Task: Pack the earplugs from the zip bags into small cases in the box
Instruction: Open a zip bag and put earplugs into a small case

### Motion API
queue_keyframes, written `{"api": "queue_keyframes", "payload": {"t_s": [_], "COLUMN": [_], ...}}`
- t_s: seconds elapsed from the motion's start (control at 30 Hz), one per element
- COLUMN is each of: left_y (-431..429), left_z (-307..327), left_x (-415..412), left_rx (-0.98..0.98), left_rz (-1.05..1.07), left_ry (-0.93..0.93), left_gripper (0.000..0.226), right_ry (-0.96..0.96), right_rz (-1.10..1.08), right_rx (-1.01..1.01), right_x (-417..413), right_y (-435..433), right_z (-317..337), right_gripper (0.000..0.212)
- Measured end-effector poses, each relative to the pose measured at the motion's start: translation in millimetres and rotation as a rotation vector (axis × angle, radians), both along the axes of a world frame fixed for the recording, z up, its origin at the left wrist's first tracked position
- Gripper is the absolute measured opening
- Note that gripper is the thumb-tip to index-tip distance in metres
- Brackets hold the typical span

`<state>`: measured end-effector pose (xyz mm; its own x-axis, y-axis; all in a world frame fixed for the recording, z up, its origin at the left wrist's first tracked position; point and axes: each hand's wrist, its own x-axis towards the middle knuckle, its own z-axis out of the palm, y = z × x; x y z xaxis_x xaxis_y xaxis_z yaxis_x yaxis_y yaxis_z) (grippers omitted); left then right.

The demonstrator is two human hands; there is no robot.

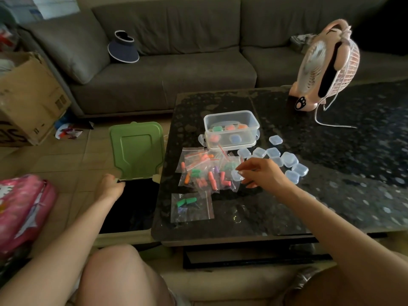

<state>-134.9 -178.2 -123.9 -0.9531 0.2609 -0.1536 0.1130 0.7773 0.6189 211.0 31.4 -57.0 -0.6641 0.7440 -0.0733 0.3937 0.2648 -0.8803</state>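
A heap of small zip bags (205,171) with orange, pink, green and purple earplugs lies on the dark table. One bag with green earplugs (191,206) lies apart, nearer to me. My right hand (262,171) pinches a clear small case (237,175) over the heap. Several empty clear cases (284,160) sit to the right. The clear plastic box (231,129) behind the bags holds several filled cases. My left hand (110,184) reaches off the table and touches the rim of a bin (141,179) beneath its raised green lid (136,149); its fingers are hidden.
A pink desk fan (326,67) with a white cord stands at the table's far right. A grey sofa (176,69) runs behind, with a dark visor on it. A cardboard box (28,96) stands at the left and a pink bag (22,208) lies by my left arm.
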Motion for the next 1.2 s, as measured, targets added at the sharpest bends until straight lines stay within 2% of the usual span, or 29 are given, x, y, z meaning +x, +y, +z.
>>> {"api": "queue_keyframes", "payload": {"t_s": [0.23, 0.33, 0.43, 0.53, 0.67, 0.77, 0.87, 1.0, 1.2], "left_y": [29, 43, 52, 56, 59, 61, 63, 64, 69], "left_z": [67, 92, 100, 88, 60, 53, 57, 58, 68], "left_x": [50, 89, 136, 170, 185, 189, 192, 198, 207], "left_rx": [0.039, 0.076, 0.082, -0.094, -0.5, -0.582, -0.539, -0.42, 0.16], "left_rz": [-0.296, -0.472, -0.574, -0.719, -0.828, -0.816, -0.825, -0.858, -0.801], "left_ry": [0.16, 0.125, 0.07, 0.081, 0.194, 0.281, 0.255, 0.237, -0.067], "left_gripper": [0.033, 0.022, 0.026, 0.037, 0.077, 0.083, 0.068, 0.026, 0.019], "right_ry": [-0.02, -0.029, -0.045, -0.054, -0.073, -0.102, -0.13, -0.144, -0.088], "right_rz": [0.012, 0.02, 0.029, 0.04, 0.053, 0.065, 0.089, 0.138, 0.271], "right_rx": [0.0, -0.004, -0.01, -0.028, -0.013, 0.043, 0.109, 0.155, -0.011], "right_x": [-3, -2, -1, 2, 4, 4, 1, -4, -10], "right_y": [-7, -8, -9, -9, -8, -8, -10, -14, -23], "right_z": [3, 3, 2, 0, -3, -4, -5, -6, -3], "right_gripper": [0.008, 0.008, 0.009, 0.009, 0.012, 0.013, 0.013, 0.009, 0.015]}}
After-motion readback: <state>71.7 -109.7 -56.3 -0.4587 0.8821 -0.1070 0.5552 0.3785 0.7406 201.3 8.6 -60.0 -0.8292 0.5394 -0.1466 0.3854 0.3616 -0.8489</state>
